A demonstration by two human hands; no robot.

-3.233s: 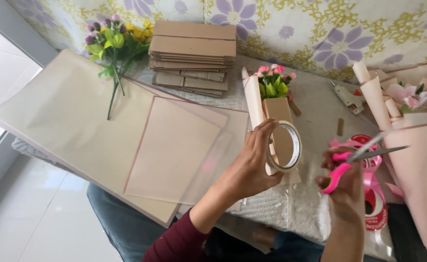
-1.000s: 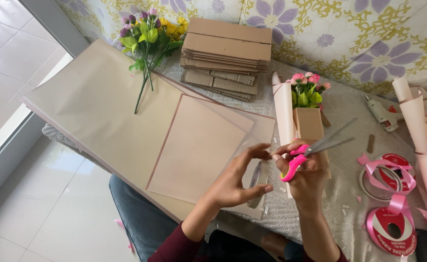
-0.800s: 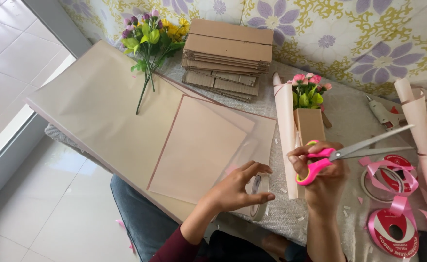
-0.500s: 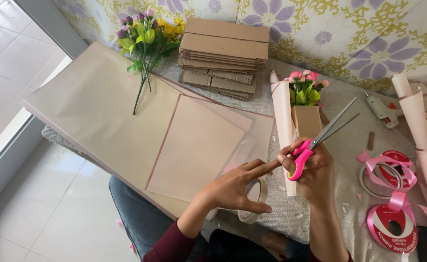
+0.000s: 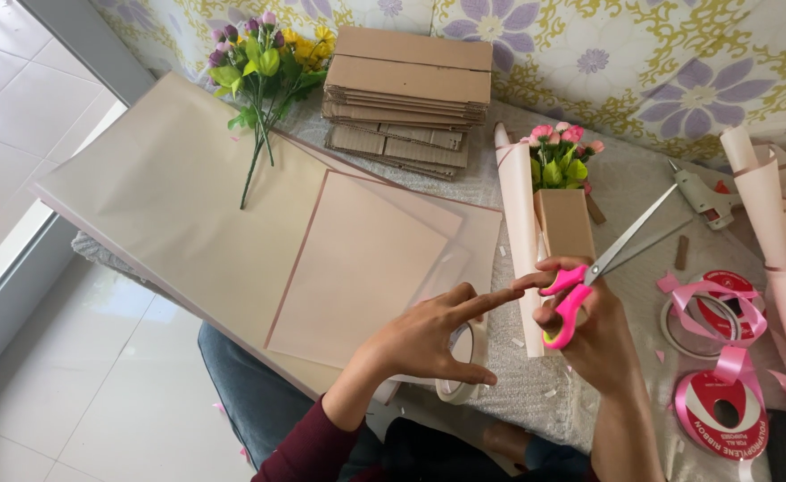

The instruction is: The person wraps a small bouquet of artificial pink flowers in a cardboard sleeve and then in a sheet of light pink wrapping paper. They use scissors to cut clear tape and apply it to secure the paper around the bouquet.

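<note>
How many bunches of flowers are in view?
2: a purple and yellow bunch lying on the large paper sheet at far left; a pink bunch standing in the small brown box.

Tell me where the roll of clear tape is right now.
In the head view, the roll of clear tape sits low centre at the table's near edge, under the left hand, left of the right hand's pink-handled scissors.

Left hand [image 5: 429, 335] hides most of tape roll [image 5: 464, 361].
</note>
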